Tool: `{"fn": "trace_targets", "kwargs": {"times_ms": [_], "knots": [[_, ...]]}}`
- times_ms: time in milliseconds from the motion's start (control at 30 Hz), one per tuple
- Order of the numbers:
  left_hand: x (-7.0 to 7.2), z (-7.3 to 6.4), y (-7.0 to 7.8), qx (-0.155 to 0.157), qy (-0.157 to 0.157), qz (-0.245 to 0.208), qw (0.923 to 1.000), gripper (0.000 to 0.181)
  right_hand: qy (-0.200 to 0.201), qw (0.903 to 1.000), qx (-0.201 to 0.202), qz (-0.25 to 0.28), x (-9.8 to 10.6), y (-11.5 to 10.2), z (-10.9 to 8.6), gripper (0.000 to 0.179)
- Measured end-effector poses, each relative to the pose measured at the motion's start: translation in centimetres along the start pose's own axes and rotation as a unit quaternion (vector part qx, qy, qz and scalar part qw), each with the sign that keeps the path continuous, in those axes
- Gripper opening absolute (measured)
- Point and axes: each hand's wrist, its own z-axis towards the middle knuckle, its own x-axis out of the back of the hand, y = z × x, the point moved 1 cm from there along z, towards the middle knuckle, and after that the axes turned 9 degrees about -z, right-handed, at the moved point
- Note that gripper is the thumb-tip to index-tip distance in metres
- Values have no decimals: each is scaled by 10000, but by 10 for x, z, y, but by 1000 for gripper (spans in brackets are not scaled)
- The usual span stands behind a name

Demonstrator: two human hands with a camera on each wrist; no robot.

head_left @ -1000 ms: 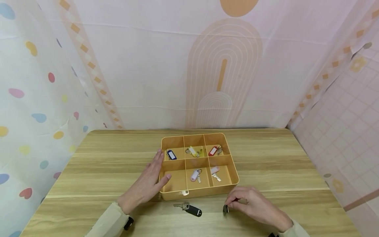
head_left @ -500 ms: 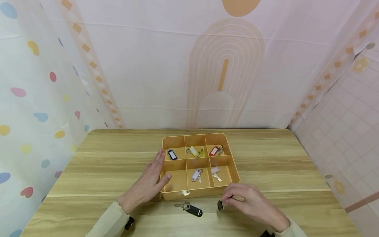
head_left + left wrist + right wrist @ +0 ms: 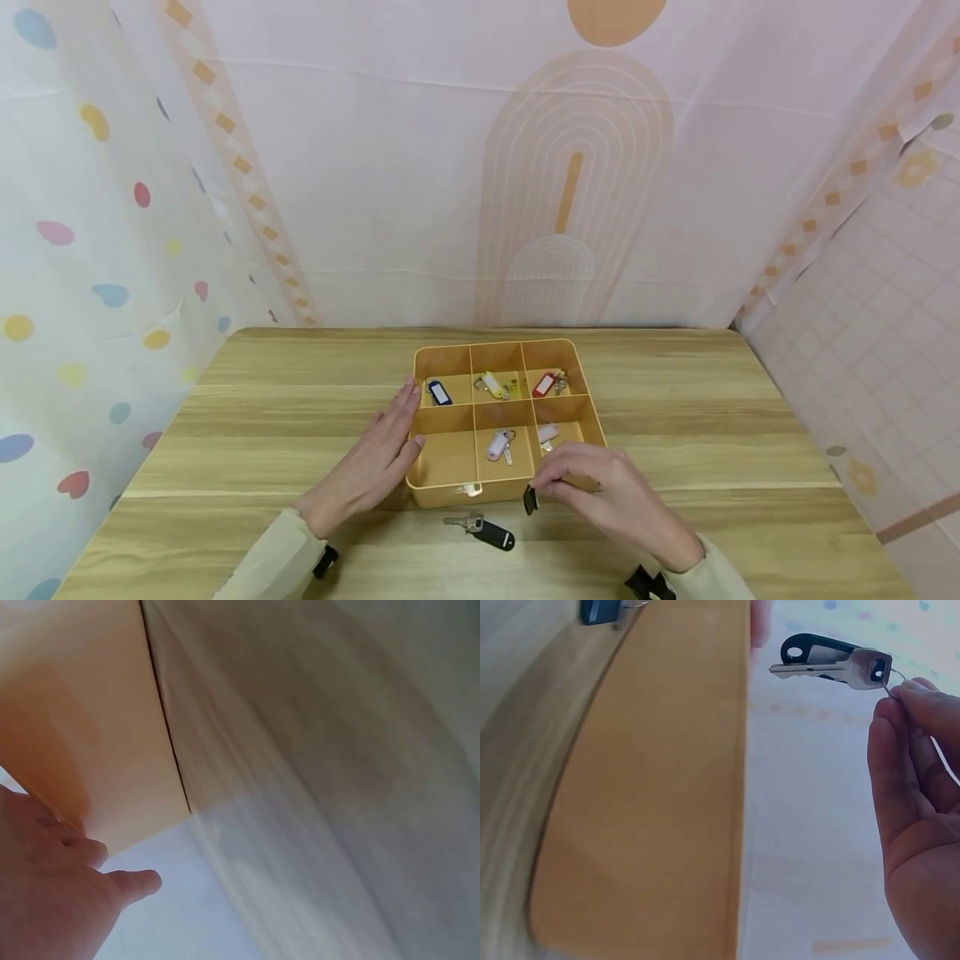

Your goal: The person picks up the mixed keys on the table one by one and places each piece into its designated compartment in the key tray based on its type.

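My right hand point(image 3: 611, 492) pinches the ring of a key point(image 3: 859, 669) with a black tag point(image 3: 806, 643). The key and tag hang by the front wall of a yellow-orange divided box point(image 3: 442, 462). Against the box's left side rests my left hand point(image 3: 367, 467), its fingers extended and its thumb at the front left corner. Another key point(image 3: 468, 522) with a black tag point(image 3: 495, 536) lies on the table in front of the box. Inside the box, keys with a blue tag point(image 3: 439, 393), a yellow tag point(image 3: 492, 384), a red tag point(image 3: 543, 385) and pale tags point(image 3: 498, 445) lie in separate compartments.
The box stands on a wood-grain table point(image 3: 300, 408). A metal clasp point(image 3: 471, 489) sits on its front wall. Patterned cloth point(image 3: 390, 192) hangs behind the table and at both sides.
My right hand has moved left and upward with the black-tagged key, from right of the box's front to its front wall. My left hand stays on the box.
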Motion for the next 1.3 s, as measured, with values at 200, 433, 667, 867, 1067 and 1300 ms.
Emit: {"fn": "trace_targets", "kwargs": {"times_ms": [200, 433, 667, 867, 1067, 1300], "knots": [[1, -1, -4, -71, -4, -37, 10000, 62, 205, 9995, -150, 191, -3, -3, 14, 29], [0, -1, -6, -106, -29, -88, 9999, 62, 482, 9981, -66, 382, -11, -3, 29, 24], [-1, 0, -6, -75, -36, 10, 10000, 63, 798, 9954, 162, 497, -20, -5, 45, 25], [-2, 0, -5, -75, -52, 79, 9999, 63, 923, 9947, 215, 410, -32, -5, 56, 23], [-2, -1, -5, -150, 7, 171, 9997, 62, 840, 9950, 26, 542, -46, -2, 63, 17], [-1, -1, -5, -162, 52, 192, 9997, 63, 773, 9962, -77, 405, -60, 2, 71, 14]]}}
